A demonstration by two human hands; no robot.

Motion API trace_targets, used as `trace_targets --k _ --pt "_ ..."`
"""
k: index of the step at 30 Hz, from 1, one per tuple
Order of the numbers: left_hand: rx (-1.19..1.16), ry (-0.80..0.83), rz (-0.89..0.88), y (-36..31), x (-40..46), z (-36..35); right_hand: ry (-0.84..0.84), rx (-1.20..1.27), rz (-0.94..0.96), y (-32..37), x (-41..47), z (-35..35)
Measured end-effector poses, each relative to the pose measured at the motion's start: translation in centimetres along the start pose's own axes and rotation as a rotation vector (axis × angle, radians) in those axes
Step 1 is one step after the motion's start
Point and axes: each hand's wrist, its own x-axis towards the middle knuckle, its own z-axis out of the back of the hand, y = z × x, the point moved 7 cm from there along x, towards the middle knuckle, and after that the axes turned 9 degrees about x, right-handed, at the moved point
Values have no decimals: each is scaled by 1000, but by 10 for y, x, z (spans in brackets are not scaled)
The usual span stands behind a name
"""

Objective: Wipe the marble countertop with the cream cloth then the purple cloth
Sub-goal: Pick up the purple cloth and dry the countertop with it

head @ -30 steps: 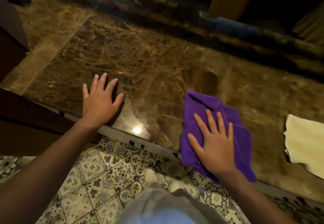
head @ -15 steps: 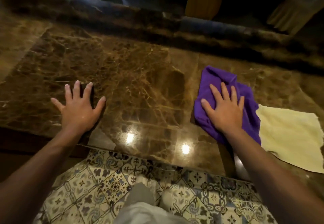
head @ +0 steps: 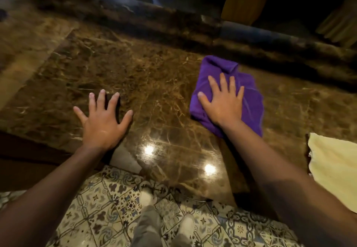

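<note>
- The right hand point(head: 223, 103) lies flat on the purple cloth point(head: 249, 96), palm down and fingers spread, pressing it against the marble countertop point(head: 135, 76); it is not gripping or bunching the fabric.
- The purple cloth sits crumpled on the right half of the counter, about midway between the near edge and the raised back ledge point(head: 173, 15).
- The left hand point(head: 104, 120) is bare, fingers splayed, planted flat on the marble near the front edge, well apart from the right hand. It holds nothing and looks like a brace.
- The cream cloth point(head: 336, 167) lies loose at the far right near the front edge, touched by neither hand and apart from the purple cloth.
- Judged from this layout, step 1 of 2, the cream cloth pass, appears finished, and step 2, the purple pass, is under way.
- The near-centre marble shows 2 bright light reflections and a glossy sheen; whether that comes from wiping cannot be told.
- What probably remains: the purple cloth covering the left half and the strip along the back ledge. How much it has already covered is not visible.
- Below the counter edge, patterned floor tiles point(head: 108, 208) and the person's shoes are in view.
</note>
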Motion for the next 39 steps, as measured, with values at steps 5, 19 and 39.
trace_targets --k 5,19,39 --pt "2 -21 -10 2 0 -2 57 61 374 69 -141 -36" --pt "38 -5 -58 73 -6 -1 35 83 368 63 -135 -26" --pt "21 14 77 123 -16 -12 190 69 728 200 -158 -74"
